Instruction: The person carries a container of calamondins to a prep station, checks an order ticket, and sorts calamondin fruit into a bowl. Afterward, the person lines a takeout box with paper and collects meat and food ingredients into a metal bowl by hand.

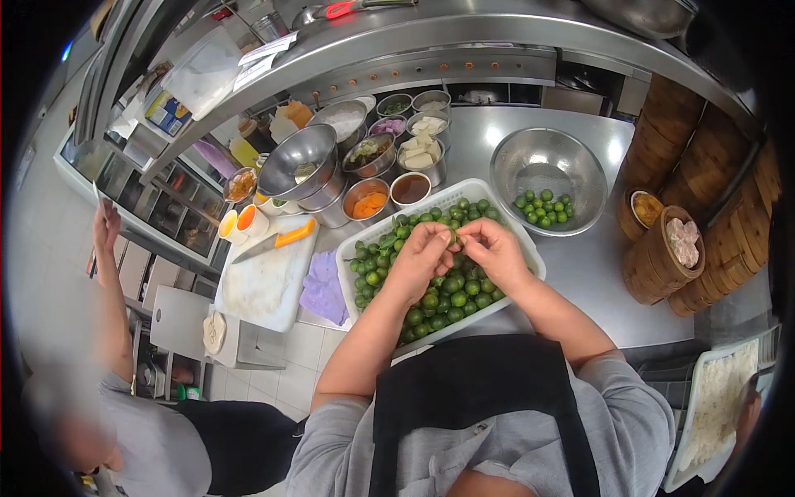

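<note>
A white basket full of small green limes lies in front of me, some with stems and leaves. Above the fruit, my left hand is closed, pinching one lime between thumb and fingers. My right hand meets it there, its thumb and fingertips closed on the same lime; the fingers cover most of the fruit. Right of the basket stands a steel colander with several limes at its bottom.
On the left are a cutting board, a yellow-handled knife and a purple cloth. Steel containers of ingredients stand behind the basket. Bamboo steamers are stacked on the right. A co-worker stands at left, one arm raised.
</note>
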Motion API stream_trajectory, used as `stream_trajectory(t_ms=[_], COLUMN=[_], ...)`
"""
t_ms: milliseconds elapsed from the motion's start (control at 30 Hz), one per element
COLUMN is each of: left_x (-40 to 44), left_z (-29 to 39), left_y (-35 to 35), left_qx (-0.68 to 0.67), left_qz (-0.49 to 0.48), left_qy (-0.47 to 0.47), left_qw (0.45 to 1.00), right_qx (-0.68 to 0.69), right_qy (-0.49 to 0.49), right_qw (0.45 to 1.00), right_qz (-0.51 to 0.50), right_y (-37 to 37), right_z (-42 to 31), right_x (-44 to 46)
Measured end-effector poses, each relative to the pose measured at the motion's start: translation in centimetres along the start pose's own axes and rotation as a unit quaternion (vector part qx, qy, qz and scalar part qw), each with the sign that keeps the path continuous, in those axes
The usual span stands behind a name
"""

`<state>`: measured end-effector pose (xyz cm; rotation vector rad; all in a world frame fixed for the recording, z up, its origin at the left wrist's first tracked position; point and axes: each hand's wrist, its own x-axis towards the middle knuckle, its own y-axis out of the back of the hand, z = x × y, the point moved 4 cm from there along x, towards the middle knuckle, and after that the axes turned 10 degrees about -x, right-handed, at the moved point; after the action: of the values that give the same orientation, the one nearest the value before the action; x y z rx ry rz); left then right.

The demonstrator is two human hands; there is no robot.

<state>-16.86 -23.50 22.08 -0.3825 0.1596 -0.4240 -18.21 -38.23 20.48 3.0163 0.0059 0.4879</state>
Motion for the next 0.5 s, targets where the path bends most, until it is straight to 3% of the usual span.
stream_trajectory(t_ms=[200,267,400,500], left_x=[-0.1,-0.4,0.0,-0.1], left_z=[-0.3,0.3,0.4,0.8], left_y=[-0.6,-0.8,-0.6,-0.6], left_qx=[0.09,0.12,0.091,0.083], left_qz=[0.001,0.007,-0.02,-0.04], left_qy=[-0.066,-0.089,-0.097,-0.082], left_qw=[0.994,0.989,0.991,0.992], right_qx=[-0.055,-0.075,0.081,0.09], right_qy=[0.05,0.048,0.007,0.011], right_qw=[0.997,0.996,0.996,0.993], right_qz=[0.026,-0.012,-0.046,-0.074], right_y=[0.5,0.4,-0.4,-0.5], right_z=[-0.1,-0.6,0.5,-0.3], right_x=[0.1,0.4,0.3,0.7])
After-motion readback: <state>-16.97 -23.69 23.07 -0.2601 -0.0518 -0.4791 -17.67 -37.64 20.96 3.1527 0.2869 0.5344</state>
